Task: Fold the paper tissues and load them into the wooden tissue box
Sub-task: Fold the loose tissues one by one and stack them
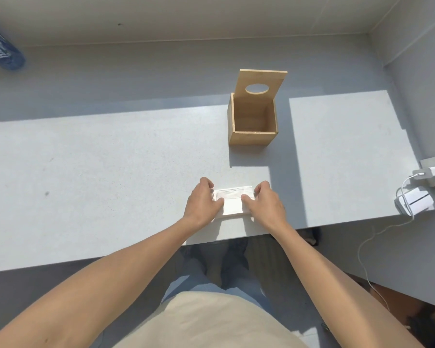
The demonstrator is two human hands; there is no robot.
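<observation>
— Tissues [232,202]: where?
— Flat on the table [111,184] near its front edge, pinched between both hands. Left hand [202,202] at 9 o'clock of the stack, right hand [264,200] at 3 o'clock, fingers curled over the far corners, thumbs pressing the top.
— And the wooden tissue box [253,121]?
— At 12 o'clock from the stack, well apart, lid [261,82] tilted up, inside bare.

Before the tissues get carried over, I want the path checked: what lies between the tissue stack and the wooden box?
Nothing: in the head view, bare table separates the tissue stack from the wooden box.
</observation>
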